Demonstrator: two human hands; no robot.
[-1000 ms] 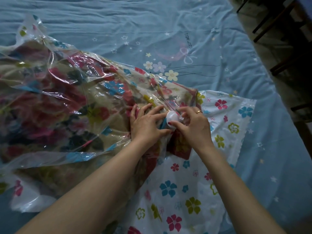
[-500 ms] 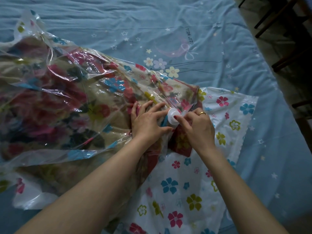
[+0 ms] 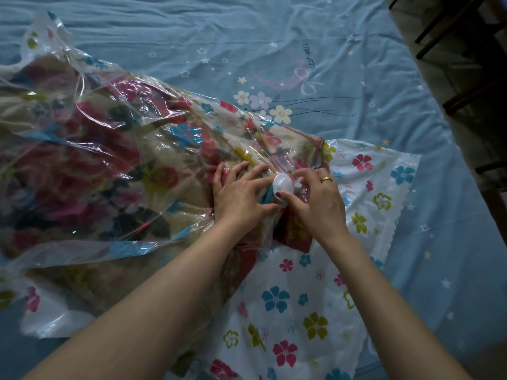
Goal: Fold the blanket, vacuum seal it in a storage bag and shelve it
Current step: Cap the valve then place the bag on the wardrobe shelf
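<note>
Blanket point(image 3: 115, 171) inside storage bag point(image 3: 301, 297) on bed sheet point(image 3: 274, 37), chairs point(image 3: 472, 50) beside

bed: blue star-print sheet point(image 3: 315, 28), wrinkled | floor: dim, right point(image 3: 466, 111) | furniture: dark wooden legs point(image 3: 450, 26)

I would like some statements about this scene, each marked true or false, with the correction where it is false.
1. The blanket is inside the storage bag. True.
2. The right hand pinches the white valve cap. True.
3. The left hand is lifted clear of the bag. False: it rests on the plastic beside the cap.
4. The bag lies on a wooden floor. False: it lies on a blue bed sheet.
5. A ring is on the right hand. True.
</note>
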